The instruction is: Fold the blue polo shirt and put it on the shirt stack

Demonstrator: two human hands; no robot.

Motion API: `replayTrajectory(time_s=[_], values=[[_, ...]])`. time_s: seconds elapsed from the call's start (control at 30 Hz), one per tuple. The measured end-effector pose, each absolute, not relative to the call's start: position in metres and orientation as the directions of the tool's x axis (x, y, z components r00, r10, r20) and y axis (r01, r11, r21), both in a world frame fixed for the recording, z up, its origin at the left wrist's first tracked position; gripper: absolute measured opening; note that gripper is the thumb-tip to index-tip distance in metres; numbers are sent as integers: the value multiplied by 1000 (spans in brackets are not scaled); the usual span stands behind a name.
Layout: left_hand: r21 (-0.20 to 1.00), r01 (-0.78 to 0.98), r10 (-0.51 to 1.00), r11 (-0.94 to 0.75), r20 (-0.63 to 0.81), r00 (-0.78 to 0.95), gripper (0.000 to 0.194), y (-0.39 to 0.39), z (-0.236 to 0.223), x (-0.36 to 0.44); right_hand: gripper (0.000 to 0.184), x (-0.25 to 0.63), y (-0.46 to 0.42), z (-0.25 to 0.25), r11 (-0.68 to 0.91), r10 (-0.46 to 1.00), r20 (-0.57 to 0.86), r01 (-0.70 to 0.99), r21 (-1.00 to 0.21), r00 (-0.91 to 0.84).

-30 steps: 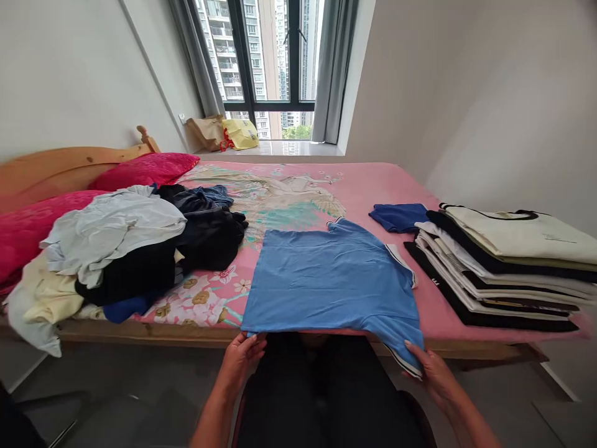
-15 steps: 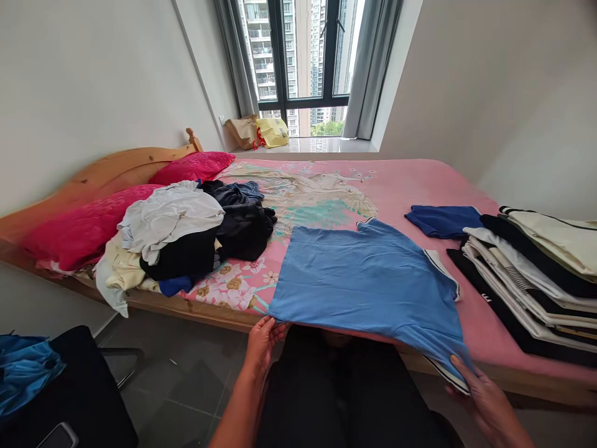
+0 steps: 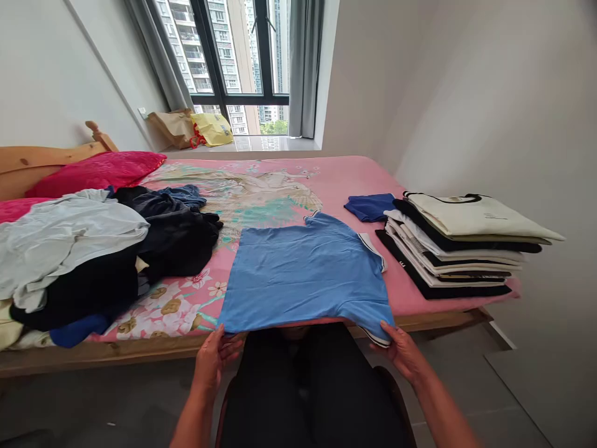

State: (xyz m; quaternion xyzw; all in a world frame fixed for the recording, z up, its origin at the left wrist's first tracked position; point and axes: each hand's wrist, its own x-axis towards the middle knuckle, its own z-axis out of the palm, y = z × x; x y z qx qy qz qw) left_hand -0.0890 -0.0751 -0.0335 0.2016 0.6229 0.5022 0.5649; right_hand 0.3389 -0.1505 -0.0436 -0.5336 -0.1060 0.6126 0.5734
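A blue short-sleeved shirt [image 3: 303,274] with dark-and-white trim on its collar and sleeves lies spread sideways on the bed, its hem to the left and collar to the right. My left hand [image 3: 214,358] pinches the near corner of the hem at the bed's front edge. At the near sleeve, my right hand [image 3: 398,348] grips the cuff between thumb and fingers. The shirt's near side hangs slightly over the edge, above my lap.
To the right stands a stack of folded clothes [image 3: 466,242], with a folded dark blue garment [image 3: 369,206] beside it. A heap of crumpled clothes [image 3: 84,242] lies left, near a red pillow [image 3: 100,171]. Bags [image 3: 212,129] sit on the windowsill.
The view has turned to the right, so the folded stack shows more fully and the chair at left is mostly out of sight. Both hands still hold the shirt at the same places.
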Motion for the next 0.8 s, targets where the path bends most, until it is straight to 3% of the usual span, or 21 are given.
replayTrajectory(time_s=[0.2, 0.3, 0.37, 0.47, 0.57, 0.67, 0.8], values=[[829, -415, 792, 376, -520, -321, 23, -66, -30, -88, 24, 343, -150, -37, -227, 821, -522, -707, -670, 231], [815, -437, 784, 381, -536, -315, 20, -65, -32, -87, 31, 338, -154, -29, -119, 909, -371, -735, -668, 190], [805, -446, 776, 391, -550, -311, 18, -66, -33, -86, 36, 329, -156, -29, -84, 943, -278, -682, -726, 180], [801, -444, 774, 401, -556, -304, 15, -66, -34, -86, 36, 313, -152, -34, -73, 897, -289, -534, -842, 333], [803, -440, 782, 403, -552, -290, 15, -65, -33, -86, 26, 302, -143, -37, 31, 823, -286, -542, -840, 491], [800, -441, 778, 408, -557, -290, 14, -64, -31, -87, 23, 296, -136, -34, 119, 838, -222, -564, -817, 499], [801, -409, 773, 437, -567, -283, 12, -64, -29, -86, 33, 285, -132, -33, -10, 869, -146, -279, -960, 472]])
